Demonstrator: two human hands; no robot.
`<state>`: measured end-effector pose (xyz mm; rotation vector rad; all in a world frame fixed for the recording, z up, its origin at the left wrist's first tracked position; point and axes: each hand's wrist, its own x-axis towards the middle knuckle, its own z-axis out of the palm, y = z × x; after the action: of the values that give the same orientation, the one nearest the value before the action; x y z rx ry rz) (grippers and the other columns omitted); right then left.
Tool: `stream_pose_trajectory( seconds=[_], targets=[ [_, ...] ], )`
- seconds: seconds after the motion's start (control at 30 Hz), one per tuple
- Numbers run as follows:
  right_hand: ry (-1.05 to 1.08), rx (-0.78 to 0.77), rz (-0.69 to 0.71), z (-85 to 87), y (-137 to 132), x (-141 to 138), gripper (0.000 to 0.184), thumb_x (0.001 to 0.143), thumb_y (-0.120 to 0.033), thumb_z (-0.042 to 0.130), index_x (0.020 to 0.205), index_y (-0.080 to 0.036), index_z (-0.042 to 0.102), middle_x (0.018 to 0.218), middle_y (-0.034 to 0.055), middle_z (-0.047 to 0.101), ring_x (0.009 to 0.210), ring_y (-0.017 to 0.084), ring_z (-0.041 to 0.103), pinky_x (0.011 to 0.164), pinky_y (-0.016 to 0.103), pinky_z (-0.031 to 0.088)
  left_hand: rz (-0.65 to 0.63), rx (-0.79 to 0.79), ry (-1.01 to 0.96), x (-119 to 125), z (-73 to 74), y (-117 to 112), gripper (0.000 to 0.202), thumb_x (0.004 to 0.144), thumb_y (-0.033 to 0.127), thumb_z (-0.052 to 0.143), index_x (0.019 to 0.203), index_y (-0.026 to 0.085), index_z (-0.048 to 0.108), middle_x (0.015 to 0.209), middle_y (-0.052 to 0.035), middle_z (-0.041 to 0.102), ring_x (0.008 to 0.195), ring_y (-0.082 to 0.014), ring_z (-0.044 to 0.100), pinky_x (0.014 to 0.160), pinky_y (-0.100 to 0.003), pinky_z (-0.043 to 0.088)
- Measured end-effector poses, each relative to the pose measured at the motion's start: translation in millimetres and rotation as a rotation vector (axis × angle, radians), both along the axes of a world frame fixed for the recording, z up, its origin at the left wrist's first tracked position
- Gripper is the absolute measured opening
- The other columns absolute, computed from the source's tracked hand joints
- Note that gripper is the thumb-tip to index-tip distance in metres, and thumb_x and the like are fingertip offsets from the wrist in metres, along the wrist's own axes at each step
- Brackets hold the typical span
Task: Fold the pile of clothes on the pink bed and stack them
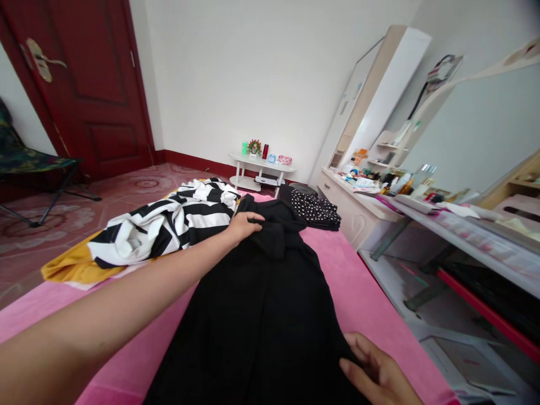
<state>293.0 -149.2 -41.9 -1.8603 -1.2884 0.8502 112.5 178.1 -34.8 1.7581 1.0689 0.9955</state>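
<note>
You have a long black cloth [270, 315] in front of you, in the middle of the pink bed cover [371, 270]. It runs from the near side up to the far end, where its top is bunched up in soft folds. Your left hand [244, 226] reaches over to that far end, and its fingers seem to be pinching a fold of the black cloth. Your right hand [379, 368] is down low on the near right, at the side edge of the black cloth. Its thumb and fingers are bent at the edge, but I can't tell if they grip it or just touch it. It looks like you are busy laying the black cloth out and making it neat. The near part looks quite flat, but the far folds are messy. I think the next move calls for a good hold at both spots and a gentle pull, so the lumps come out and the sides lie straight. Try not to drag it to the left, because a heap of black-and-white striped cloth [160, 225] sits right beside it there, with a yellow cloth [78, 261] poking out under the heap. On the far right, a dotted black cloth [314, 209] lies near the bunched top.
</note>
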Motion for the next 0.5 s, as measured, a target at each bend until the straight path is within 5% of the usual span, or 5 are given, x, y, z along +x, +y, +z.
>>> stream_pose_trajectory(
  seconds=[0.23,0.37,0.5],
  targets=[
    [0.150,0.049,0.077,16.2,15,-24,0.043,0.075,-0.055,0.061,0.105,-0.025,0.067,0.095,0.0091,0.070,0.102,0.028,0.061,0.089,0.038,0.049,0.007,0.081,-0.186,41,91.9,35,0.034,0.068,0.007,0.067,0.100,0.017,0.071,0.086,-0.0027,0.071,0.075,-0.0150,0.065,0.079,-0.032,0.052],
    [0.227,0.058,0.131,19.7,23,-41,0.048,0.074,-0.058,0.061,0.109,-0.025,0.065,0.090,0.0087,0.069,0.099,0.027,0.062,0.085,0.039,0.050,0.027,0.095,-0.271,40,112.8,51,0.036,0.070,0.005,0.065,0.104,0.014,0.069,0.079,-0.0032,0.069,0.070,-0.0154,0.064,0.077,-0.036,0.053],
    [0.291,0.042,0.148,15.1,36,-62,0.052,0.076,-0.056,0.060,0.116,-0.024,0.060,0.092,0.0074,0.067,0.096,0.025,0.061,0.083,0.037,0.049,0.095,0.177,-0.235,20,118.0,71,0.035,0.069,0.005,0.065,0.103,0.013,0.070,0.080,-0.0033,0.069,0.075,-0.0157,0.064,0.081,-0.037,0.052]
  ],
)
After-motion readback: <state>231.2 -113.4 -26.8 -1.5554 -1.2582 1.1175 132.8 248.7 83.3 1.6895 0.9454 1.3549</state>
